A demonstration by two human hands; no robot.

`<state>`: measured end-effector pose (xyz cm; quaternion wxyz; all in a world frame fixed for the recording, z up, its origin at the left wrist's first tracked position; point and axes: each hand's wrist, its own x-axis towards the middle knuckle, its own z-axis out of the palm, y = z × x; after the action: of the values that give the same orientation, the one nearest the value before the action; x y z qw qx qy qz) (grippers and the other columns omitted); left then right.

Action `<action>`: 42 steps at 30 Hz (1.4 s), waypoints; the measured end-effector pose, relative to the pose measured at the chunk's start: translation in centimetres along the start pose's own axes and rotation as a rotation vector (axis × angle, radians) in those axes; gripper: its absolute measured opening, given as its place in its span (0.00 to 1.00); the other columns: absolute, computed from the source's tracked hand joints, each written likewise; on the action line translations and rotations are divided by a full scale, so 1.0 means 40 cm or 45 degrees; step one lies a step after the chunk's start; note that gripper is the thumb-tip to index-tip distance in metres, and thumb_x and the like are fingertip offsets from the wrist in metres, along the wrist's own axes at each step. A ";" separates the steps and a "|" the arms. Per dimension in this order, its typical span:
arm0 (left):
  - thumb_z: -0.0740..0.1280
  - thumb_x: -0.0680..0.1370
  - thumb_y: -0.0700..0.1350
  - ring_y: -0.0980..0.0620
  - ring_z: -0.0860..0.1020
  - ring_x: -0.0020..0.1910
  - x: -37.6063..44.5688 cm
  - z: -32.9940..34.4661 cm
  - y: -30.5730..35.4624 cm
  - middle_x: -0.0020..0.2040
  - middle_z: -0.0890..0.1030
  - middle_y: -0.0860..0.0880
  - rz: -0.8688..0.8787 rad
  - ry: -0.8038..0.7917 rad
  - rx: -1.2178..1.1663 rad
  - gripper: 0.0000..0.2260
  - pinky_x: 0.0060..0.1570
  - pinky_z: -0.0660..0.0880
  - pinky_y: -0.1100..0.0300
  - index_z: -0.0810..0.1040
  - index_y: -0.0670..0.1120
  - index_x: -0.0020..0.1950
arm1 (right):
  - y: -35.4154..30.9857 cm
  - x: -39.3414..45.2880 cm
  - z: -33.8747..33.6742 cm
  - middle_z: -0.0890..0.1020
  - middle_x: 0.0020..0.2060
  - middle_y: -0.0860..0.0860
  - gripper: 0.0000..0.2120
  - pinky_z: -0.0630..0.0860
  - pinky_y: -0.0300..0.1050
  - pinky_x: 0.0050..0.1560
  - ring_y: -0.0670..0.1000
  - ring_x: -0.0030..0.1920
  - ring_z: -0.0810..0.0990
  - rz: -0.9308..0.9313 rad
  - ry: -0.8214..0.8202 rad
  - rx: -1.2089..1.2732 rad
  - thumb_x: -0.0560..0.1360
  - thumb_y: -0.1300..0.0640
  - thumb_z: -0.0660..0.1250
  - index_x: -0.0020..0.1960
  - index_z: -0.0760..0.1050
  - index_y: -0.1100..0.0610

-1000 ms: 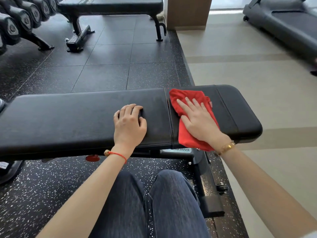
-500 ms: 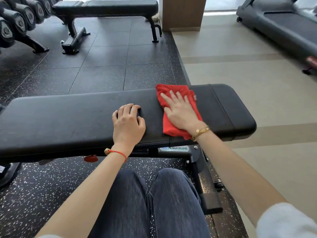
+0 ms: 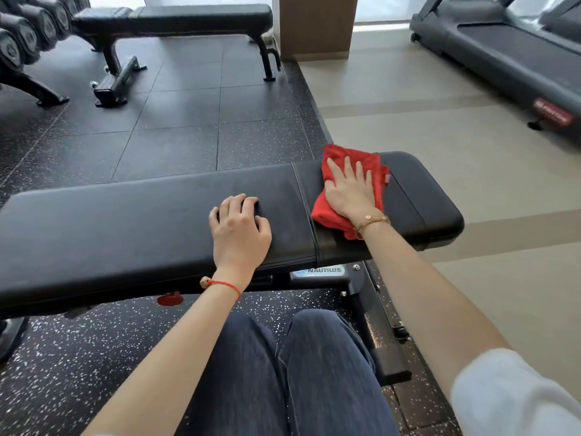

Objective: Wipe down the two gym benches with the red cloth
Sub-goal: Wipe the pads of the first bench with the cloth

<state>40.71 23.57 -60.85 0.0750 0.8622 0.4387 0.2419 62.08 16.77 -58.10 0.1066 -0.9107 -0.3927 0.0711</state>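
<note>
A long black padded bench [image 3: 125, 221] runs across in front of me. On its shorter right pad lies the red cloth [image 3: 327, 210], bunched and partly folded. My right hand [image 3: 350, 190] presses flat on the cloth, fingers straight and spread, pointing to the far edge. My left hand [image 3: 240, 229] rests on the longer pad just left of the seam, fingers bent, holding nothing. A second black bench [image 3: 195, 17] stands farther back on the rubber floor, at the upper left.
A dumbbell rack [image 3: 19, 42] lines the far left. A wooden pillar [image 3: 317, 26] stands behind the second bench. A treadmill [image 3: 503, 48] occupies the upper right on the beige floor. My knees are close under the near bench, beside its frame foot [image 3: 386, 357].
My right hand slid the cloth left across the seam, then back right onto the short pad and toward its far edge. My left hand stayed where it was.
</note>
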 end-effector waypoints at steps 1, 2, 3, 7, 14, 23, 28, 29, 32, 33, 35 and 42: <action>0.62 0.76 0.45 0.46 0.70 0.69 0.000 0.000 -0.001 0.66 0.76 0.47 0.002 -0.001 -0.005 0.17 0.72 0.61 0.45 0.76 0.47 0.64 | -0.032 -0.002 0.007 0.48 0.79 0.54 0.27 0.39 0.57 0.77 0.58 0.79 0.46 -0.033 -0.003 0.007 0.81 0.49 0.48 0.79 0.48 0.45; 0.62 0.76 0.45 0.46 0.70 0.69 -0.001 0.000 -0.004 0.66 0.76 0.47 0.006 -0.003 -0.008 0.17 0.72 0.61 0.45 0.76 0.47 0.64 | -0.059 -0.012 0.016 0.48 0.80 0.54 0.27 0.39 0.57 0.77 0.58 0.79 0.46 -0.083 -0.007 0.009 0.81 0.49 0.49 0.79 0.48 0.45; 0.62 0.76 0.45 0.45 0.69 0.69 -0.001 0.000 -0.007 0.66 0.76 0.46 0.009 -0.006 -0.010 0.17 0.72 0.61 0.45 0.76 0.47 0.64 | -0.077 -0.028 0.024 0.48 0.79 0.53 0.27 0.39 0.57 0.77 0.57 0.79 0.46 -0.135 -0.009 0.011 0.81 0.49 0.49 0.79 0.49 0.45; 0.62 0.77 0.46 0.44 0.68 0.71 -0.002 -0.001 -0.013 0.68 0.75 0.45 0.028 -0.029 -0.014 0.18 0.72 0.60 0.43 0.76 0.46 0.66 | -0.061 -0.115 0.044 0.51 0.79 0.52 0.26 0.42 0.55 0.78 0.56 0.79 0.49 -0.194 0.062 0.006 0.81 0.48 0.50 0.79 0.50 0.43; 0.60 0.79 0.49 0.44 0.65 0.73 -0.004 -0.006 -0.017 0.71 0.72 0.45 0.054 -0.104 -0.005 0.19 0.74 0.56 0.42 0.73 0.46 0.69 | 0.091 -0.205 0.032 0.52 0.79 0.56 0.26 0.40 0.55 0.77 0.61 0.78 0.49 0.315 0.258 -0.031 0.81 0.47 0.51 0.79 0.50 0.43; 0.59 0.80 0.50 0.45 0.66 0.72 0.000 -0.020 0.055 0.70 0.73 0.47 0.109 -0.090 -0.123 0.18 0.74 0.56 0.43 0.74 0.47 0.69 | 0.180 -0.099 -0.025 0.48 0.79 0.55 0.27 0.39 0.59 0.77 0.64 0.78 0.45 0.478 0.135 -0.022 0.81 0.47 0.48 0.79 0.48 0.43; 0.58 0.81 0.50 0.45 0.65 0.73 0.003 0.014 0.138 0.71 0.72 0.47 0.101 -0.135 -0.136 0.18 0.74 0.56 0.43 0.73 0.47 0.69 | 0.251 -0.076 -0.046 0.49 0.79 0.53 0.27 0.39 0.58 0.77 0.64 0.78 0.46 0.308 0.073 -0.050 0.81 0.42 0.49 0.78 0.47 0.40; 0.57 0.81 0.50 0.45 0.65 0.73 0.003 0.027 0.153 0.71 0.72 0.47 0.095 -0.145 -0.126 0.18 0.74 0.56 0.42 0.73 0.47 0.70 | 0.266 -0.071 -0.050 0.49 0.79 0.52 0.27 0.39 0.58 0.77 0.63 0.78 0.46 0.267 0.062 -0.055 0.81 0.42 0.48 0.78 0.47 0.40; 0.57 0.81 0.50 0.45 0.64 0.73 0.010 0.062 0.182 0.71 0.71 0.47 0.047 -0.145 -0.087 0.18 0.73 0.56 0.42 0.72 0.48 0.69 | 0.309 -0.046 -0.062 0.49 0.80 0.51 0.27 0.38 0.58 0.76 0.62 0.78 0.46 0.158 0.033 -0.055 0.81 0.41 0.48 0.78 0.46 0.39; 0.57 0.81 0.50 0.44 0.64 0.73 0.011 0.070 0.186 0.71 0.71 0.46 0.020 -0.130 -0.065 0.18 0.73 0.56 0.43 0.72 0.47 0.69 | 0.321 -0.030 -0.066 0.48 0.80 0.51 0.27 0.38 0.58 0.76 0.62 0.78 0.46 0.124 0.021 -0.055 0.81 0.41 0.48 0.78 0.46 0.39; 0.58 0.80 0.50 0.43 0.64 0.72 0.010 0.081 0.189 0.71 0.71 0.45 -0.031 -0.087 -0.027 0.18 0.73 0.58 0.44 0.72 0.46 0.69 | 0.332 0.013 -0.078 0.48 0.80 0.51 0.27 0.38 0.58 0.76 0.61 0.78 0.45 0.060 -0.017 -0.044 0.80 0.41 0.49 0.78 0.46 0.38; 0.59 0.79 0.48 0.42 0.67 0.70 0.004 0.094 0.198 0.69 0.73 0.45 -0.131 0.023 0.051 0.18 0.72 0.60 0.44 0.74 0.46 0.67 | 0.238 0.093 -0.063 0.48 0.80 0.52 0.27 0.39 0.61 0.76 0.61 0.78 0.45 -0.323 -0.064 -0.058 0.81 0.43 0.52 0.78 0.49 0.40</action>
<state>48.31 19.21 -61.35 0.0661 0.8377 0.4877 0.2366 71.80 12.77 -58.20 0.0841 -0.8540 -0.5086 0.0707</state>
